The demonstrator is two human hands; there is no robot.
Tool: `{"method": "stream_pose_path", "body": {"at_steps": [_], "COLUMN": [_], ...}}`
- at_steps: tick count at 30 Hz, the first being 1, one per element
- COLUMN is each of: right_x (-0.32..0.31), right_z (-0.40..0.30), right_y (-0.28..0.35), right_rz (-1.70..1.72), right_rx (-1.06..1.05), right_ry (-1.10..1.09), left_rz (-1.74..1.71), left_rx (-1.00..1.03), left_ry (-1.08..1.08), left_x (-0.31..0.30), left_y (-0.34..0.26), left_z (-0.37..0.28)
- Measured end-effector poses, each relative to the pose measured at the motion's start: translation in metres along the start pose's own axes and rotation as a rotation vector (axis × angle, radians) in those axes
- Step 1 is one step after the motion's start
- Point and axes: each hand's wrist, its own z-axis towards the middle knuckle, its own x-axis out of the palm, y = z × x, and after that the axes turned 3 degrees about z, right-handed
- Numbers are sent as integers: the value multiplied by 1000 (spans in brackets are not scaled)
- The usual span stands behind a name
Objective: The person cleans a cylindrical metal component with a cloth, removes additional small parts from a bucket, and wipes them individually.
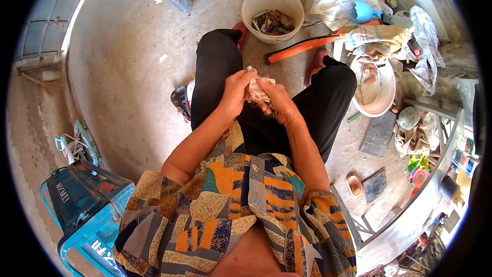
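Note:
Above the lap, between black-trousered knees, my left hand (235, 91) and my right hand (280, 100) hold a small crumpled plastic packet (258, 89), whitish with red marks. The left fingers pinch its upper left edge; the right thumb lies on its right side. What is inside the packet cannot be made out. Beyond the hands stands a white plastic bucket (249, 4) with brownish scraps in it. An orange curved strip with a black edge (303, 49) lies on the floor to the right of the bucket.
To the right are a white basin (378, 102), plastic bags (334, 5), a woven sack (378, 38), dark flat slabs (378, 132) and a metal-framed table (407, 219) bearing clutter. A blue metal-framed item (90, 207) stands at lower left. A dark bag (180, 102) lies by the left leg.

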Motion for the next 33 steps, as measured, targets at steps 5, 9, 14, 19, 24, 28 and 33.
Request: {"method": "stream_pose_path", "body": {"at_steps": [5, 9, 14, 19, 24, 28, 33], "right_x": [4, -3, -8, -9, 4, -6, -2], "right_z": [5, 0, -2, 1, -12, -14, -4], "right_y": [3, 11, 11, 6, 11, 16, 2], "right_rz": [345, 112, 138, 254, 198, 133, 58], "right_rx": [-138, -222, -264, -228, -212, -45, -94], "right_ry": [-177, -141, -123, -95, -26, 26, -55], "left_rz": [37, -87, -44, 143, 107, 100, 152], "left_rx": [129, 95, 145, 221, 250, 231, 202], "left_ry": [60, 78, 48, 10, -13, -15, 4], "left_x": [10, 14, 16, 9, 10, 11, 10], "left_y": [-22, -31, -29, -13, -8, -9, -8], "left_z": [-10, -21, -25, -16, -14, -15, -13]}}
